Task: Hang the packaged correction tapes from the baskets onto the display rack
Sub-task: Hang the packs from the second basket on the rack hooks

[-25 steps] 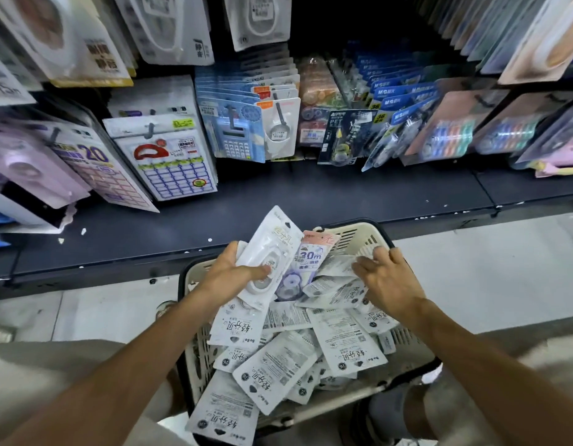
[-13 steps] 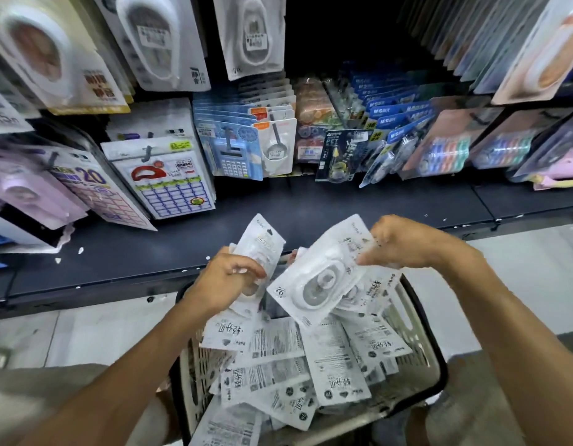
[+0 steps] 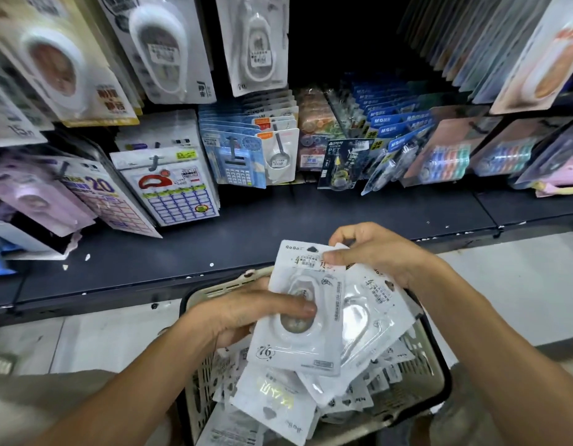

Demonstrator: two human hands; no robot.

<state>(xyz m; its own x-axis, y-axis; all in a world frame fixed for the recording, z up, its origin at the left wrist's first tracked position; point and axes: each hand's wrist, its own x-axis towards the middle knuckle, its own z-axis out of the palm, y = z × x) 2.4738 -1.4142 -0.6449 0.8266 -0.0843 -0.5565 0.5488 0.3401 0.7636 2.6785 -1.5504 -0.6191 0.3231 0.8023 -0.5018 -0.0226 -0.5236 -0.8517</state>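
While both hands are working over the basket [image 3: 436, 378], the job is looking early-stage, judging by how full that basket is w/ loose packs. Left hand [image 3: 246, 312] is holding a small stack of correction tape packs [image 3: 299, 317] face-up, thumb pressing across the blister of the front one, fingers curling behind, so that grip is clamped on the stack. Right hand [image 3: 375, 252] is pinching the top corner of the same bunch, near the hang hole, thumb & forefinger together on the card; seems to be squaring the packs up or adding one more, can't tell which. Stack is hovering just above the basket, well short of the display rack [image 3: 343, 53]. Lots of white packs [image 3: 275, 400] are lying jumbled in the basket, some face-down. On the rack, similar white "76" packs [image 3: 256, 43] are hanging up top on a peg, w/ a dark gap beside them to the right. Nothing from this handful is hanging yet. Left to do: lifting the bunch, threading the holes onto a peg, then repeating till the basket is emptying out. Dark shelf [image 3: 278, 226] below the pegs is sitting between basket & rack.
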